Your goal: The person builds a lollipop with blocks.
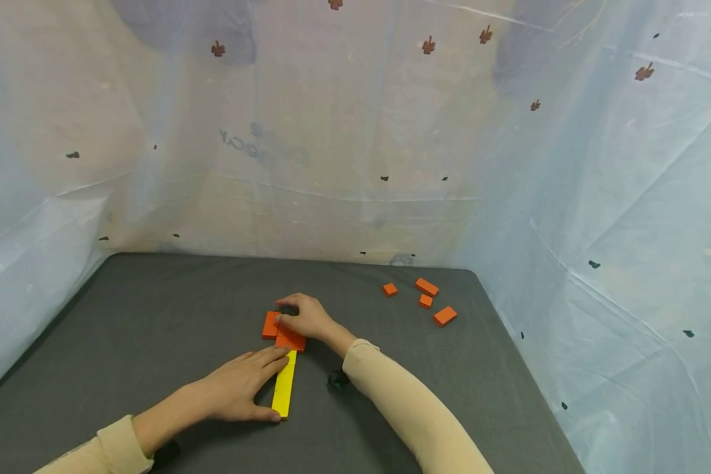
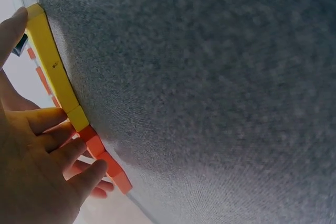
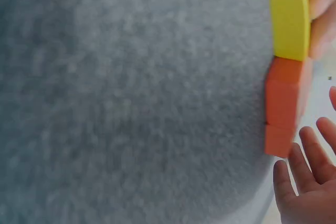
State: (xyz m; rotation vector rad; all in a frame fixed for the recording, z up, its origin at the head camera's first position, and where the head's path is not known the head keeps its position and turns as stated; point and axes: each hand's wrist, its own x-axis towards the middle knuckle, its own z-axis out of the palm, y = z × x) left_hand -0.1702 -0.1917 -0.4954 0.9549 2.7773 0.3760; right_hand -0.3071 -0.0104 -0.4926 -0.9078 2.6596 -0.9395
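Observation:
A long yellow block lies lengthwise, with a short yellow block against its far end. Orange blocks follow on: one orange block meets the short yellow one, and another orange block sits at its left. My left hand spreads along the yellow pieces, thumb at the near end and fingertips by the far end. Over the orange pieces reaches my right hand, its fingers loosely bent and partly hiding them. In the right wrist view those fingers look extended beside the orange blocks.
Toward the back right of the dark grey table lie several loose orange blocks, among them a longer piece and a small piece. Translucent plastic sheeting hangs behind the table and along its sides.

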